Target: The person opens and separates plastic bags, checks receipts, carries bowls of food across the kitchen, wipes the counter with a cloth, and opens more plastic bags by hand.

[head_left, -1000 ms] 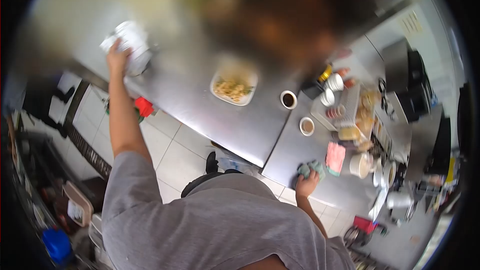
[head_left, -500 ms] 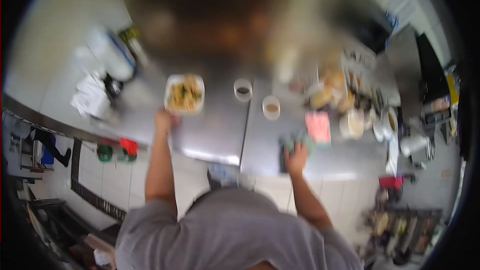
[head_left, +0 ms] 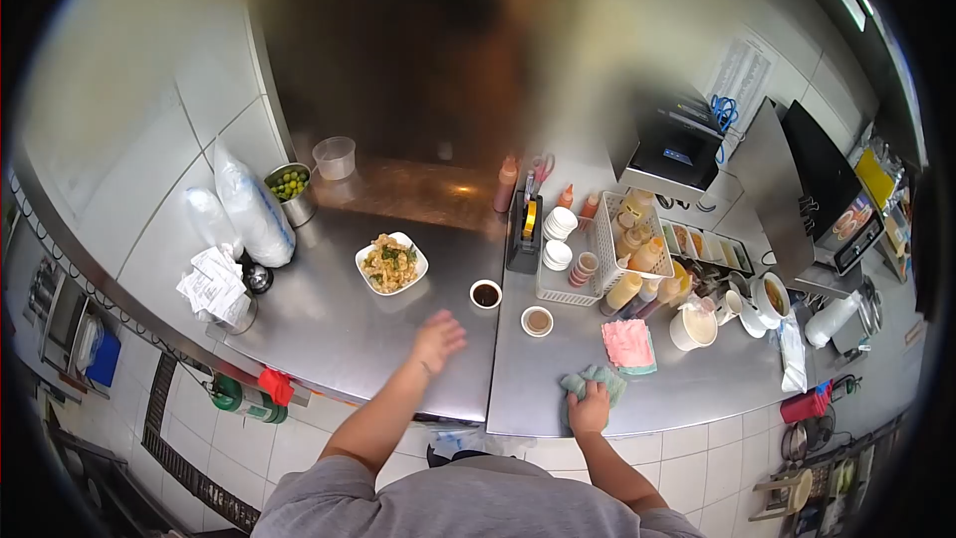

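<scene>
My left hand (head_left: 438, 341) hovers over the steel counter with its fingers stretched out and nothing in them. Just beyond it stands a white square bowl (head_left: 392, 263) of fried food with green bits. To the hand's upper right is a small white cup of dark sauce (head_left: 486, 294). Another small cup of brown sauce (head_left: 538, 321) stands farther right, across the counter seam. My right hand (head_left: 589, 406) is closed on a crumpled green cloth (head_left: 602, 384) that rests on the counter near its front edge. A folded pink cloth (head_left: 628, 344) lies just beyond it.
At right are a white basket (head_left: 632, 239) of sauce bottles, a white tub (head_left: 692, 327) and a row of condiment containers (head_left: 707, 244). At left stand plastic-wrapped bundles (head_left: 254, 204), a metal pot of green fruit (head_left: 292, 189) and a holder of paper slips (head_left: 216, 287).
My left hand has let go of the bowl's near side and moved right. The bowl now sits turned at an angle. My right hand stays on the green cloth. The view has shifted.
</scene>
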